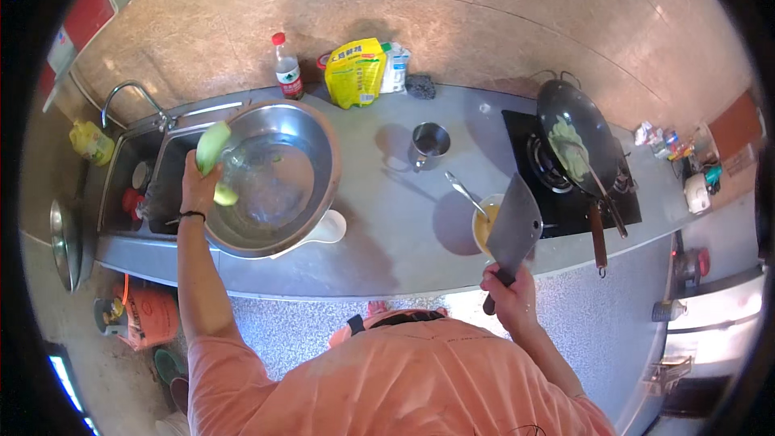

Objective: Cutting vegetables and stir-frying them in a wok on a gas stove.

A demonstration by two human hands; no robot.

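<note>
My left hand [201, 184] grips a pale green vegetable piece [212, 146], possibly gourd, over the left rim of a wide metal basin [330, 163]. Below the fingers shows a second green piece [226, 195]; whether it is also held cannot be told. Water [272, 188] lies in the basin, with small green bits in it. At the counter's front edge, my right hand [514, 300] is closed around the dark handle of a cleaver [514, 227], blade pointing up and away from me. The blade partly hides a bowl of yellow liquid [482, 231] with a metal spoon [463, 191] in it.
A wok [572, 97] holding pale green food and a spatula [596, 188] sits on the gas stove [623, 209]. A metal mug [431, 139] stands mid-counter. Along the wall are a red-capped bottle [289, 72] and a yellow pouch [356, 72]. The double sink [163, 175] is at left.
</note>
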